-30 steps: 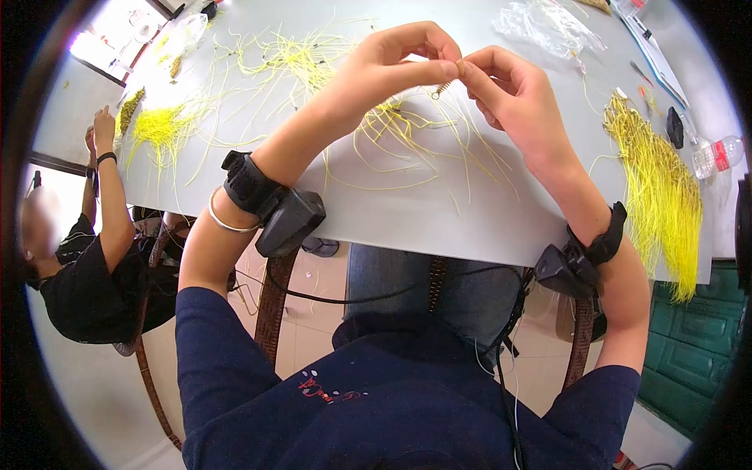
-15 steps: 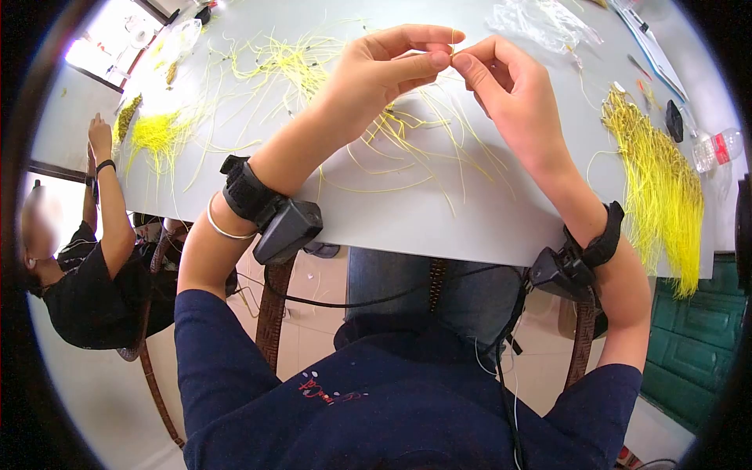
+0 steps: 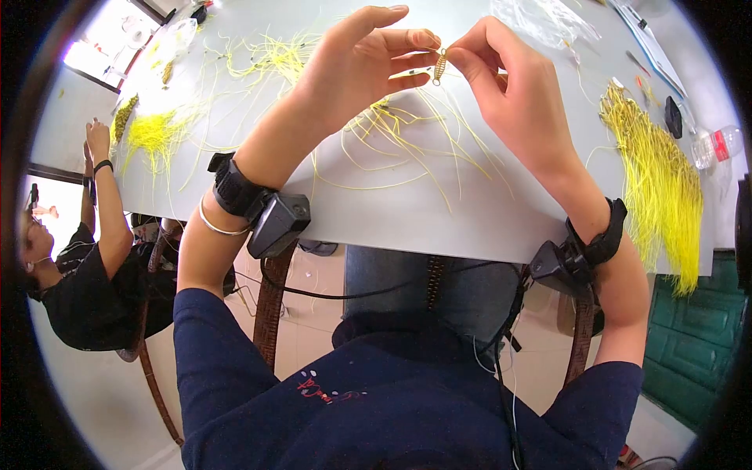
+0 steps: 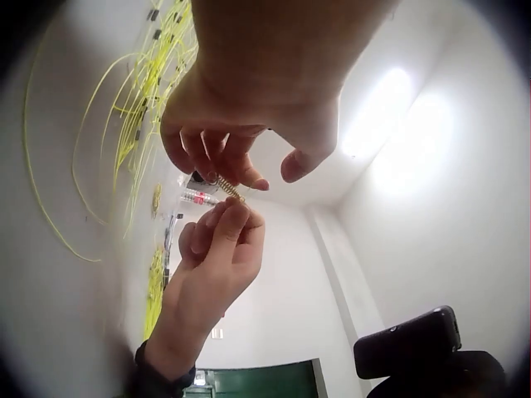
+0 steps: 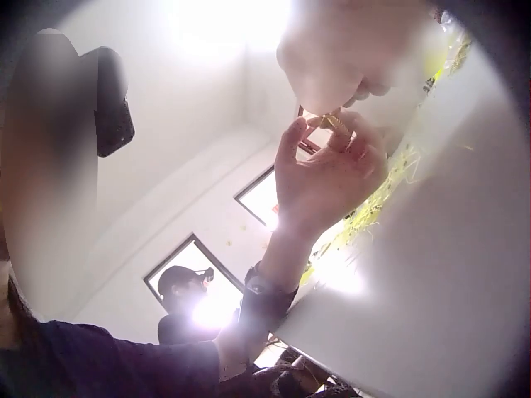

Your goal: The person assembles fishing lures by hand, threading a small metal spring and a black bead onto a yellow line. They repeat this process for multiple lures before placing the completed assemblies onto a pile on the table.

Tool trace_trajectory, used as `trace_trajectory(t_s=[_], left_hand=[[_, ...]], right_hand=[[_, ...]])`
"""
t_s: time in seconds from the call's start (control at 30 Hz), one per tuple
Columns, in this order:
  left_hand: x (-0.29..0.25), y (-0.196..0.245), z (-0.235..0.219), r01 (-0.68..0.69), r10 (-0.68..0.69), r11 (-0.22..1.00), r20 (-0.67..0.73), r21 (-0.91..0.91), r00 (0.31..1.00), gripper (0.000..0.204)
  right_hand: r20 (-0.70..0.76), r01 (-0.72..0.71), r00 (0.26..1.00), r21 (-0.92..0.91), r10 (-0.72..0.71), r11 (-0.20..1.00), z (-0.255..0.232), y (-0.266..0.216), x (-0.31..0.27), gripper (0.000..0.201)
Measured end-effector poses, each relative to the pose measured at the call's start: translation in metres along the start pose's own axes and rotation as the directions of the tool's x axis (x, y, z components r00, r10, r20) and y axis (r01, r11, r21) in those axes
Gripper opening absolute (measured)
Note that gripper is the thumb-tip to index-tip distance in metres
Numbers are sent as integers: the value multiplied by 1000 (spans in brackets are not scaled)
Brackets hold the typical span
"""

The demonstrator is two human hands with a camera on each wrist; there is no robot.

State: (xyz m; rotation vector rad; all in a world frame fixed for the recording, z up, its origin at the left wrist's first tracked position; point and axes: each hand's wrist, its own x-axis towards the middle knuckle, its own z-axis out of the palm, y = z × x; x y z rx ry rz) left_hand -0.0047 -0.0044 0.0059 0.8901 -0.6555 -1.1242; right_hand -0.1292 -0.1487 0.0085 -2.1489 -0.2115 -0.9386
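Observation:
Thumb and index finger of my right hand (image 3: 521,90) pinch the top end of a small gold-coloured coil spring (image 3: 440,69) with a ring at its lower end. My left hand (image 3: 341,82) is beside it on the left, its thumb lifted well away from its spread fingers, with the index fingertip close to the spring's top. In the left wrist view, the spring (image 4: 227,187) slants between the right fingertips and the left fingers. Thin yellow strands (image 3: 392,129) lie loosely on the table beneath the hands.
A thick bundle of yellow strands (image 3: 662,196) hangs over the table's right edge near a plastic bottle (image 3: 717,147). Clear plastic bags (image 3: 540,22) lie at the back. More yellow strands (image 3: 153,135) are at left, near another seated person (image 3: 94,274). Both forearms carry strapped black devices.
My left thumb has come off its pinch and swung up and away from the fingers. The spring, hidden half a second ago, now hangs in view from the right fingertips.

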Motion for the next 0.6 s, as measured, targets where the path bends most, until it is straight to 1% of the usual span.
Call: trace_trajectory(t_s=[0.1,0.17,0.2,0.27,0.3,0.37,0.4,0.43,0.47,0.5,0.53,0.57,0.6], left_hand=[[0,0,-1,15,-14,1000,7,-26,1000,44],[-2,2,-1,24,-28,997,-51,-73,998,43],[-3,3,-1,24,-27,997,-51,-72,998,43],[-3,3,-1,21,-22,1000,-98,-8,995,37],[-2,1,-2,22,-23,1000,-95,-8,995,37],[-1,-5,-5,-39,37,996,-24,-86,999,35],[-1,-6,0,-43,40,996,-28,-84,999,35],[0,-8,9,-86,94,990,-66,108,993,37],[0,-9,17,-118,151,948,-91,297,984,41],[-2,-10,22,-166,200,900,-43,404,979,50],[-2,-9,21,-169,202,900,-42,403,978,50],[-2,-9,19,-151,195,839,-30,522,980,54],[-2,-8,14,-131,186,764,-21,631,982,58]], right_hand=[[17,-10,1000,9,10,1000,0,1,0,9],[30,-16,999,18,16,1000,0,1,0,9],[29,-15,999,18,15,1000,0,1,0,9],[41,-58,998,20,57,998,-2,1,0,9],[39,-59,998,18,58,998,-3,2,-1,9],[41,-109,993,15,109,994,-2,3,-2,8],[44,-106,994,18,105,994,0,3,-2,8],[22,-104,994,21,104,994,2,2,-2,7],[0,-105,995,21,105,994,2,2,-2,7],[1,-103,995,19,103,994,2,3,-2,7],[-7,-69,998,17,69,997,3,4,-2,6],[-15,-34,999,15,35,999,4,6,-3,6],[-13,-34,999,15,34,999,4,6,-3,6]])
